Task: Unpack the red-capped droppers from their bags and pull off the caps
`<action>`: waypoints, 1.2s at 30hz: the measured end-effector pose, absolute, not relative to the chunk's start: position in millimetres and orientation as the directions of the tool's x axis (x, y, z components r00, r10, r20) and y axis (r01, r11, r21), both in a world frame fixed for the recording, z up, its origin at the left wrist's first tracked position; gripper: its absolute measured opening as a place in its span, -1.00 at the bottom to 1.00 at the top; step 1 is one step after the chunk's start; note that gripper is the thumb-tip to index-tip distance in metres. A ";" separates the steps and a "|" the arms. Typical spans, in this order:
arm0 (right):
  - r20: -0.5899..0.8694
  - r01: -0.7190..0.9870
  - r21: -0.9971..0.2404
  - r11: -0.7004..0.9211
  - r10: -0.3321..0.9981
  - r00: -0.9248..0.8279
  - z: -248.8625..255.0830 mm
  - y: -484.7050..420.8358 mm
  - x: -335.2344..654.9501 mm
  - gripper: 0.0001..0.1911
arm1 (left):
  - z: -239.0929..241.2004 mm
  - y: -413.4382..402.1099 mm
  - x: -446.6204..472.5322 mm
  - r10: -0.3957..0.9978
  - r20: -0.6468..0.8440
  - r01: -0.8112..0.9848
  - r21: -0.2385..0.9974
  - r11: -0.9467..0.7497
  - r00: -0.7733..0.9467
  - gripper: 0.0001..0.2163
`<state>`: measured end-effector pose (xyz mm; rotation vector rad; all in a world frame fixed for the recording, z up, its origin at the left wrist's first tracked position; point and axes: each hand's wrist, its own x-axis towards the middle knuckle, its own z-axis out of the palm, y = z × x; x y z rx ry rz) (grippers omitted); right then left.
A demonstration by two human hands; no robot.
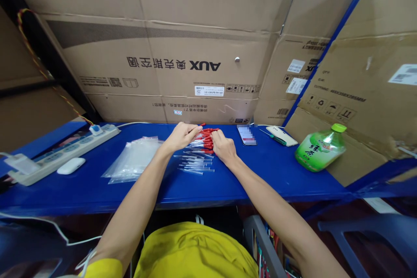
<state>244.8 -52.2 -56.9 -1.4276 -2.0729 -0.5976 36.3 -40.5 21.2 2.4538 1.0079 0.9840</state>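
A pile of thin clear tubes with red caps [199, 156] lies on the blue shelf top [254, 173] in front of me. My left hand [181, 136] is closed in a pinch on one red-capped tube at the far end of the pile. My right hand [224, 147] rests on the right side of the pile, fingers curled over the red caps; what it grips is hidden. A stack of clear plastic bags [136, 160] lies just left of the tubes.
A white power strip [61, 152] and a white mouse [71, 165] sit at the left. A phone [246, 134], a screwdriver [274, 138] and a green bottle [319, 147] on its side lie at the right. Cardboard boxes [182, 65] wall the back.
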 end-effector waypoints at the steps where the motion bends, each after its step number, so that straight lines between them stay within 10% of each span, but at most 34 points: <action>1: 0.658 0.940 0.050 0.337 0.698 -0.285 -56.5 -52.5 244.5 -0.55 | 21.2 -40.4 36.3 0.712 0.479 0.494 0.513 -0.702 0.513 -0.48; 9: 0.635 0.937 0.086 0.340 0.706 -0.315 -55.2 -55.2 245.4 -0.51 | 17.3 -41.8 39.5 0.738 0.370 0.441 0.621 -0.648 0.564 -0.52; 19: 0.628 0.866 0.175 0.469 0.624 -0.465 -41.5 -59.6 253.2 -0.60 | -0.2 -39.9 48.7 0.666 0.336 0.530 0.415 -0.739 0.666 -0.77; 26: 0.614 0.877 0.082 0.474 0.669 -0.419 -37.1 -61.6 255.4 -0.66 | -8.7 -37.1 54.8 0.685 0.372 0.568 0.383 -0.728 0.627 -0.74; 32: 0.713 0.903 -0.134 0.408 0.673 -0.198 -39.8 -59.7 256.2 -0.65 | -4.6 -34.1 51.0 0.753 0.459 0.449 0.610 -0.653 0.472 -0.73; 36: 0.735 0.883 -0.115 0.456 0.637 -0.233 -40.9 -58.8 256.3 -0.66 | -8.8 -35.4 52.7 0.755 0.424 0.587 0.476 -0.655 0.500 -0.74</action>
